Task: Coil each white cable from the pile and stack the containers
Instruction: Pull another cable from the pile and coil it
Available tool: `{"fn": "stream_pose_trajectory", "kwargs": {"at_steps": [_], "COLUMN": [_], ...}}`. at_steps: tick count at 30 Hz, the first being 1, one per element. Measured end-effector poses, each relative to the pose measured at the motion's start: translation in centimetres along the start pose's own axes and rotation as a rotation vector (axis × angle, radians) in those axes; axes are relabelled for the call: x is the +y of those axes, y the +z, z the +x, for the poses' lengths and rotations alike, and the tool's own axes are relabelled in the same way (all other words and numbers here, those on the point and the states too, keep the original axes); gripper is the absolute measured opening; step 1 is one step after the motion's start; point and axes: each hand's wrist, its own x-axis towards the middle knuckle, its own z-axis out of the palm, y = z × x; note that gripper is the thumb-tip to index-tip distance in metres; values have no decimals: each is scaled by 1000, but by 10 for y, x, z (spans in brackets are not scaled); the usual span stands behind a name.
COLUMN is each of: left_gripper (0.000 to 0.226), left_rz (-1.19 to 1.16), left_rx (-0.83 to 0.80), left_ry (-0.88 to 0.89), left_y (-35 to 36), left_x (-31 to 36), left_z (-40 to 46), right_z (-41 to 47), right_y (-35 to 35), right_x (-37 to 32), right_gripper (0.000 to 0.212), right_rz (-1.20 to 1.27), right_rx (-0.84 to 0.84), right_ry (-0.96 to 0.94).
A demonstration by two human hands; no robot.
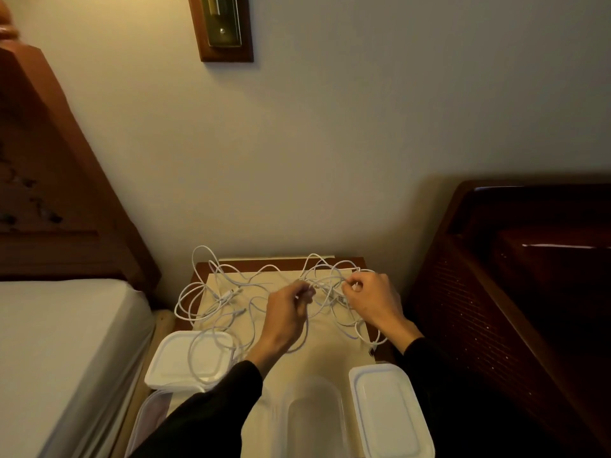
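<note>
A tangled pile of white cables (218,292) sprawls over the small bedside table (330,355). My left hand (286,320) pinches a strand of white cable above the table's middle, and a loop hangs down from it. My right hand (372,300) pinches another strand of the tangle at the right. A clear open container (314,414) stands at the front edge. A white lid (388,411) lies right of it. Another white-lidded container (191,358) sits at the front left, with cable loops lying across it.
A bed with a white sheet (59,352) and wooden headboard (56,193) borders the table on the left. Dark wooden furniture (515,292) stands on the right. The wall (330,143) lies close behind the table.
</note>
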Motion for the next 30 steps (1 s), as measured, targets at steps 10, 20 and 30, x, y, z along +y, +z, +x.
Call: {"fn": "stream_pose_trajectory", "kwargs": {"at_steps": [10, 20, 30], "left_gripper": [12, 19, 10], "left_rz": [97, -5, -195], "left_rx": [147, 200, 401], "left_ry": [426, 236, 277], "left_y": [-98, -168, -184], "left_x": [108, 122, 119], "left_z": [85, 87, 71], "right_z": [43, 62, 58], "right_y": [-36, -101, -87], "right_x": [-52, -118, -107], "right_gripper": [22, 17, 11], "right_rz": [226, 398, 169], "right_rx": [-17, 161, -41], "right_ry": [-180, -276, -326]}}
